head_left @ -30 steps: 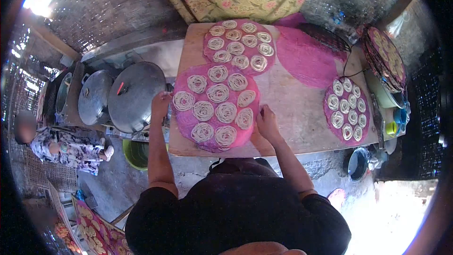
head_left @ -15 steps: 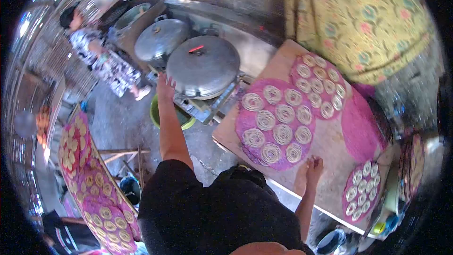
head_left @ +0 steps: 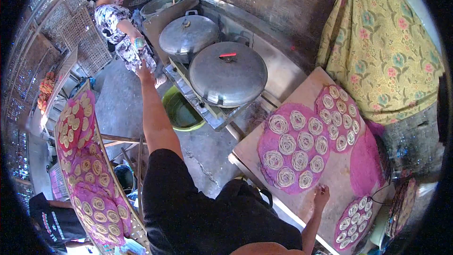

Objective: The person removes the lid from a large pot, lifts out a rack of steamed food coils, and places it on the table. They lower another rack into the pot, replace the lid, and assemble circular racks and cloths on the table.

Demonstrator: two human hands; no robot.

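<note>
My left hand (head_left: 145, 73) is stretched out past the stove, with at least one finger extended and nothing seen in it. It overlaps the patterned clothes of a standing person in the view; no contact can be made out. Over the wooden table (head_left: 250, 148), my right hand (head_left: 322, 193) has its fingers drawn together near the lower right edge of a round pink sheet (head_left: 302, 130) bearing several pale noodle coils. What those fingers hold, if anything, is too small to tell. Another coil-covered round (head_left: 337, 118) adjoins it, and a smaller one (head_left: 353, 222) lies nearer the table's front right.
Two large lidded pots (head_left: 228, 75) (head_left: 188, 35) stand on the stove, above a green basin (head_left: 181, 108) on the floor. A long rack of pink sheets (head_left: 94, 179) stands at left. One person (head_left: 120, 28) stands behind the pots; another person (head_left: 59, 224) is at lower left.
The view has swung left toward the pots and the standing person. My left hand has left the sheet's left edge and reached outward. My right hand remains near the sheet's edge.
</note>
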